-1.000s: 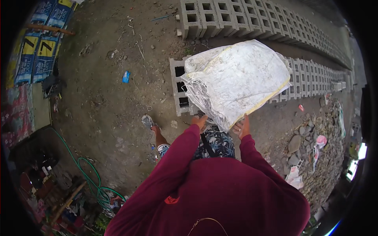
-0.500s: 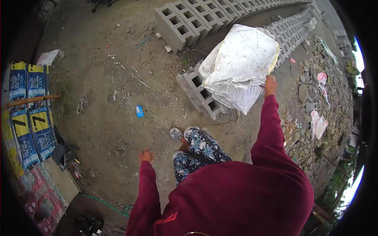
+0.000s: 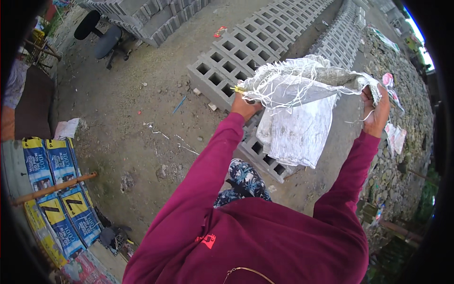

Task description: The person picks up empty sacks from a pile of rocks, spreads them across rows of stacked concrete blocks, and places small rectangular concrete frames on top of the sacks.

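Observation:
A white woven plastic sack with a frayed, stringy edge hangs in front of me, its lower part over the end of a row of hollow concrete blocks. My left hand is closed on the left corner of the frayed edge, beside a bit of yellow string. At the right corner my right hand grips the same edge, fingers curled behind the cloth. The edge sags a little between my hands, and the sack's mouth seems to gape slightly.
Longer rows of hollow blocks run away ahead. Stacked blocks and an office chair stand at the far left. Stones and litter cover the ground at right. Blue and yellow printed sheets with a wooden pole are at left.
My left hand has come up from my side and taken the sack's left corner. The sack, held before by the right hand alone, is now spread between both. My view has shifted.

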Demonstrator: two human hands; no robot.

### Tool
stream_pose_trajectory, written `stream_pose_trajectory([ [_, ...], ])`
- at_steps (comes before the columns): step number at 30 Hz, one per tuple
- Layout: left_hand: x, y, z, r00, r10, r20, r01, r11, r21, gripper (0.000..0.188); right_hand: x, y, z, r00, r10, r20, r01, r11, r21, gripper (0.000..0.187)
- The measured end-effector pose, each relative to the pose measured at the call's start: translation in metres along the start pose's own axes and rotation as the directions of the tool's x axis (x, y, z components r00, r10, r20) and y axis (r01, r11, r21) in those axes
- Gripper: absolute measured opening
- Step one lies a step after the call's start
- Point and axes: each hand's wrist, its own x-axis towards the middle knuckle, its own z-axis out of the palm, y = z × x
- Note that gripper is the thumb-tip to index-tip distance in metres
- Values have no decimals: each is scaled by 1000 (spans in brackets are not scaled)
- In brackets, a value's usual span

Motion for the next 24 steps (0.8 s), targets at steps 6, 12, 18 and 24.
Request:
stream_pose_trajectory([
  [6, 71, 132, -130, 950, 279, 140, -243, 942, -231, 31, 2, -81, 84, 980, -70, 185, 88, 992, -88, 39],
  [12, 149, 231, -225, 890, 442, -110, -455, 863, -220, 34, 48, -86, 140, 938, -230, 258, 269, 955, -127, 45],
  [18, 373, 198, -239, 872, 475, -121, -487, 867, -108, 33, 187, 75, 199, 988, 38, -153, -67, 979, -195, 33],
  [24, 519, 68, -181, 950, 309, -42, -306, 950, 60, 36, 251, 258, 183, 904, 173, -391, -254, 953, -164, 26],
])
